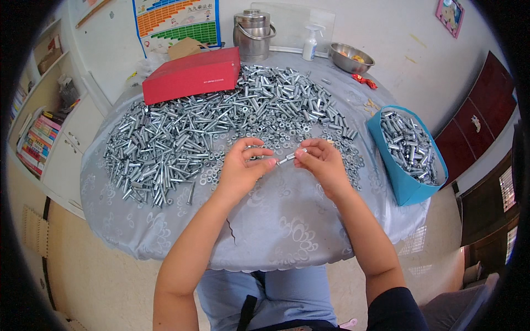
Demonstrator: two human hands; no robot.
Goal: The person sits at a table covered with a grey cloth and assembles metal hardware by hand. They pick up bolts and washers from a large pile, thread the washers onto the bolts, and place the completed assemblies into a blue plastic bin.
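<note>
Both hands meet over worktop [287,215] centre, near front edge of the bolt pile [221,118]: left hand [241,165] and right hand [320,161] each pinch one end of a single bolt [290,158], fingers narrow and closed on it, bolt lying roughly level between them just above the cloth. Loose washers [287,129] spread behind hands; red box [192,74] at far left of pile. Blue bag [402,179] w/ more bolts at worktop's right edge; steel pot [253,33], spray bottle [311,43], bowl [349,57] at far side.
</note>
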